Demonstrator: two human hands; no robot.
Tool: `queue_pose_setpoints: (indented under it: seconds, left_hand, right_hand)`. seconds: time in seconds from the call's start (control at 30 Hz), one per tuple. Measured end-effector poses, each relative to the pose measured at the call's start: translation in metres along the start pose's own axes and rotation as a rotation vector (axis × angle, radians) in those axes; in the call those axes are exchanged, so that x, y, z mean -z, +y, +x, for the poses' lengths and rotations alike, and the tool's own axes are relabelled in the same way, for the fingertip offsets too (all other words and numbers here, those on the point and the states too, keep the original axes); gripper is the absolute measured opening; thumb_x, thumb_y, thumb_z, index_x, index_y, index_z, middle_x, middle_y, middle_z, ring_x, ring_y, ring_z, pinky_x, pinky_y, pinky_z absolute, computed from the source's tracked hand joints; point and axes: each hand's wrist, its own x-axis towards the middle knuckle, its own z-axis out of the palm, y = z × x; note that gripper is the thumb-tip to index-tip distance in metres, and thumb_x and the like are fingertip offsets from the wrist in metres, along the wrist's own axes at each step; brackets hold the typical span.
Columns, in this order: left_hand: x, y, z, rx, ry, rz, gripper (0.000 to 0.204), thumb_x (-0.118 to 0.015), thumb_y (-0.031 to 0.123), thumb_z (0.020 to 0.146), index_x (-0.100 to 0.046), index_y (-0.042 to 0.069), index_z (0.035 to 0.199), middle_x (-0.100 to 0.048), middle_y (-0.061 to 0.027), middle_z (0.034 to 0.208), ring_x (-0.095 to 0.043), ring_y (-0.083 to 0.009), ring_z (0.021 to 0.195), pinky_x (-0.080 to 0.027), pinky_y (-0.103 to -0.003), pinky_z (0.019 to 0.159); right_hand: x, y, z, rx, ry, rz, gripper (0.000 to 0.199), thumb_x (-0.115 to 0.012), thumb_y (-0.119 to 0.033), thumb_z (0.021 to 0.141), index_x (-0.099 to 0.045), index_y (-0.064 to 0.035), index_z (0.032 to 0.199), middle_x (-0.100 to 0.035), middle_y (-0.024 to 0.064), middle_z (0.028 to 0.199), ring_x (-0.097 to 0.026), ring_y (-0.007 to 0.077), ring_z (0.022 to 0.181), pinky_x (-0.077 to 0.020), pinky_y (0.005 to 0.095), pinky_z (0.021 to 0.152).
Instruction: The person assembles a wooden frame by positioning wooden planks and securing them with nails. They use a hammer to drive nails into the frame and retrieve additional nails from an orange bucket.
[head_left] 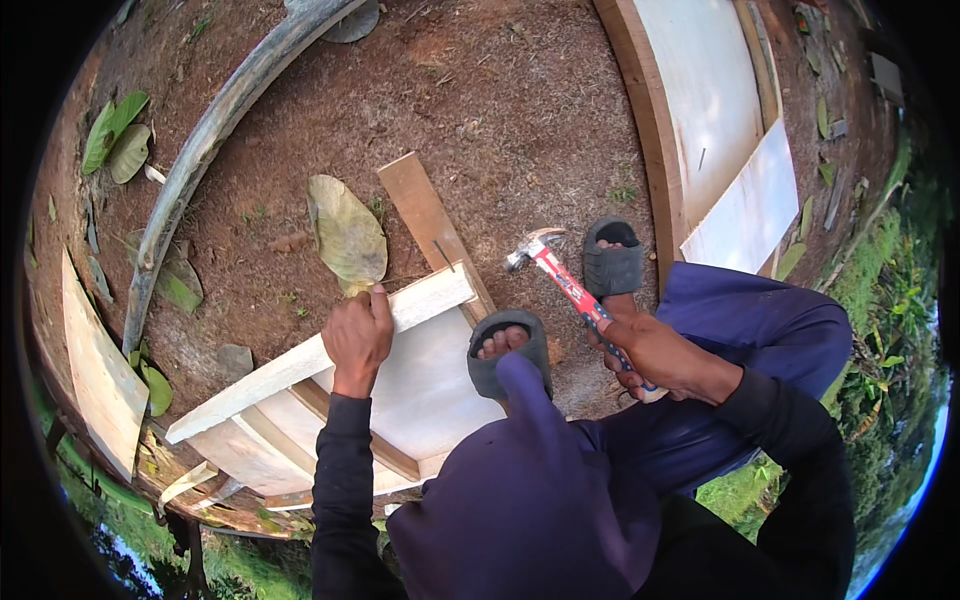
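My right hand (660,350) is closed round the handle of a red and dark claw hammer (568,284), whose metal head points up and to the left. My left hand (358,338) grips a pale wooden batten (270,383), the upper edge of a frame backed with whitish board (430,370). At the batten's right end a nail (443,254) sticks up at a slant, apart from the hammer. A brown plank (420,205) lies on the ground and runs under that end. The undersides of my left fingers are hidden.
A second framed board (690,80) lies at the upper right, with a loose white offcut (750,205) on it. A curved grey pole (200,150) crosses the left side. My sandalled feet flank the hammer. A big dry leaf (347,232) and a plywood piece (100,365) lie leftward.
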Motion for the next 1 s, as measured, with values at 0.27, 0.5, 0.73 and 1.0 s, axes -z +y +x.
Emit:
queue_pose_setpoints:
  seconds: [0.27,0.5,0.73,1.0]
  left_hand:
    - [-0.003,-0.003,0.002,-0.014,0.004,0.018,0.051,-0.048,0.041,0.1,-0.069,0.002,0.075,-0.067,-0.028,0.076,-0.066,-0.0465,0.074,-0.051,-0.054,0.07]
    - [-0.002,0.003,-0.001,-0.007,0.014,0.015,0.052,-0.047,0.041,0.1,-0.069,0.001,0.076,-0.067,-0.0274,0.077,-0.066,-0.047,0.075,-0.05,-0.055,0.071]
    - [-0.006,-0.003,-0.001,-0.014,0.042,0.032,0.05,-0.049,0.04,0.099,-0.07,0.002,0.073,-0.067,-0.0265,0.073,-0.067,-0.0452,0.072,-0.051,-0.053,0.068]
    - [-0.004,-0.006,-0.004,-0.022,0.161,-0.034,0.045,-0.054,0.04,0.094,-0.07,0.005,0.07,-0.068,-0.0218,0.069,-0.068,-0.04,0.065,-0.054,-0.049,0.064]
  right_hand:
    - [0.008,0.002,0.004,0.029,0.02,-0.03,0.033,-0.043,-0.035,0.109,-0.055,-0.0046,0.104,-0.047,-0.0001,0.068,-0.044,0.0091,0.045,-0.0409,0.027,0.042]
    - [0.011,-0.013,0.0,0.475,0.277,-0.576,0.034,-0.052,-0.031,0.106,-0.052,0.0017,0.096,-0.06,0.0182,0.071,-0.062,0.0318,0.057,-0.0446,0.044,0.055]
    - [0.007,-0.069,-0.022,0.755,0.245,-0.761,0.037,-0.055,-0.031,0.104,-0.06,0.0043,0.095,-0.062,0.0305,0.08,-0.062,0.0509,0.082,-0.0451,0.0568,0.072]
    - [-0.021,-0.192,-0.025,0.585,0.32,-1.142,0.057,-0.043,-0.04,0.107,-0.06,0.0084,0.083,-0.063,0.0262,0.071,-0.066,0.0447,0.073,-0.0495,0.053,0.071]
